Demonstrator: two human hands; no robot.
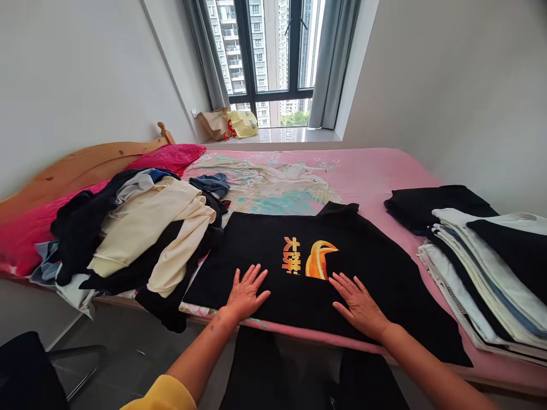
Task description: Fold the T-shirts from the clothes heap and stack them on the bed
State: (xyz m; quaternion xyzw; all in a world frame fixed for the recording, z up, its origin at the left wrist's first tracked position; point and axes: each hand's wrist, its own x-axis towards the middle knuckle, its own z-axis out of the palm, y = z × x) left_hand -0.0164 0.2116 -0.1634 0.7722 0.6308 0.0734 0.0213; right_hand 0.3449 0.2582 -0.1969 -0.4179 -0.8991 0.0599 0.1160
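A black T-shirt (pixel 273 228) with an orange and yellow print lies spread sideways on the bed, its collar towards the far side and one part reaching to the right front edge. My left hand (pixel 247 292) rests flat on the cloth left of the print, fingers spread. On the near part, just below the orange shape, my right hand (pixel 356 302) also lies flat with its fingers apart. Neither hand grips the fabric.
A loose heap of clothes (pixel 149 222) lies on the left, by red pillows (pixel 171 155) and a wooden headboard (pixel 94 162). Folded clothes (pixel 474 285) are stacked on the right, beside a folded black garment (pixel 436 202). Bags (pixel 243 124) stand on the windowsill.
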